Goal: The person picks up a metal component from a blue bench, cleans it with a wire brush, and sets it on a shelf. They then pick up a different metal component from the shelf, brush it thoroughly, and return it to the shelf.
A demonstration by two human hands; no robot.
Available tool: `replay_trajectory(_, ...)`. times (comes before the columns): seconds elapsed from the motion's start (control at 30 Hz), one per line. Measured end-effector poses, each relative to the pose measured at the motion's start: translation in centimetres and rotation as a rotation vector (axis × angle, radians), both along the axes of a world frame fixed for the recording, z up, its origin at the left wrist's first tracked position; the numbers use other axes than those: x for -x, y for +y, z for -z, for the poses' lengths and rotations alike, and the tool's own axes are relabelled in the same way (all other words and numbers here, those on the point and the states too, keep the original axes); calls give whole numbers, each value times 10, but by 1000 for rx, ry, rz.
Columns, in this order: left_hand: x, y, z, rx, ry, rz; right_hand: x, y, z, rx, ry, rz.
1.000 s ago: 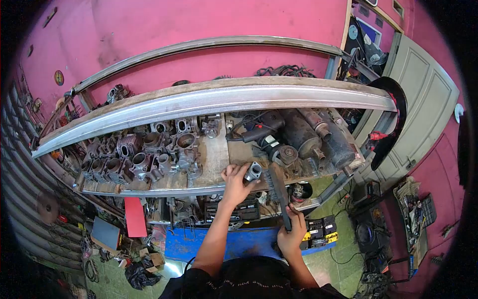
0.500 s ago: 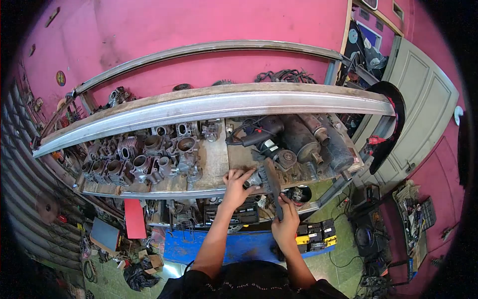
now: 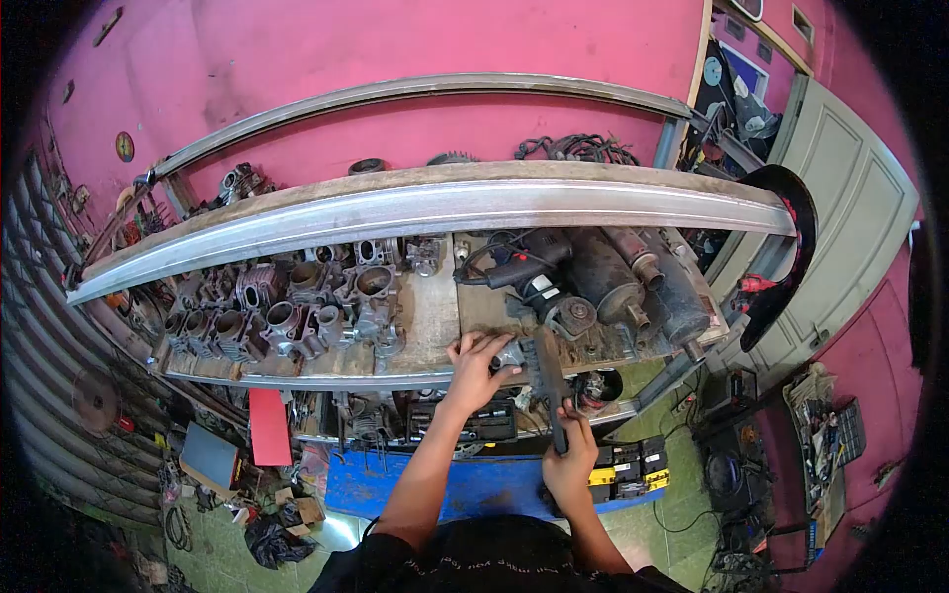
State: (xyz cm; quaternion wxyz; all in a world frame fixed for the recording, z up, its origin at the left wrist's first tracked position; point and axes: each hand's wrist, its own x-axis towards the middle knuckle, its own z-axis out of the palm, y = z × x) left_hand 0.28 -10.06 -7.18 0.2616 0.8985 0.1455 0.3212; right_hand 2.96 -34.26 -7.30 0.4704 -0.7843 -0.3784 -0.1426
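Note:
My left hand [image 3: 478, 374] is closed around a small grey metal part [image 3: 510, 354] at the front of the workbench, thumb and fingers on either side of it. In my right hand [image 3: 570, 457] is a dark, long-handled wire brush [image 3: 551, 381], gripped by its lower end and pointing away from me. Its bristle side faces left, right against the metal part. Behind the brush lies a black corded power tool [image 3: 521, 262], with a round-ended metal piece [image 3: 575, 316] close by.
Several engine cylinders [image 3: 283, 324] crowd the bench's left side, and exhaust mufflers [image 3: 674, 301] lie at its right. A metal rail [image 3: 445, 206] crosses above the bench. Below are an open socket set [image 3: 489, 423], a blue bench [image 3: 425, 484] and batteries [image 3: 628, 469].
The brush and my right hand have shifted slightly toward me and to the right. My left hand keeps the metal part in nearly the same spot. The view has moved a little.

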Motion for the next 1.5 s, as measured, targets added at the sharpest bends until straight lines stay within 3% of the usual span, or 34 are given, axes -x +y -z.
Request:
replay_trajectory(0.2, -2, 2, 2, 10, -18, 7, -22, 38, -18, 195, -55, 73)
replay_trajectory(0.47, -3, -2, 3, -24, 2, -54, 10, -2, -9, 111, -74, 63)
replay_trajectory(0.77, -4, -1, 5, -21, -3, -50, -22, 28, 3, -62, -27, 51)
replay_trajectory(0.97, -4, -1, 4, -14, 3, -57, 11, -4, 0, 21, -80, 43)
replay_trajectory(1.27, -4, 3, 8, -9, 10, -48, -24, 44, -15, 0, -54, 22)
replay_trajectory(1.5, -4, -3, 5, -5, -20, -85, -5, 6, -2, -28, 17, 45)
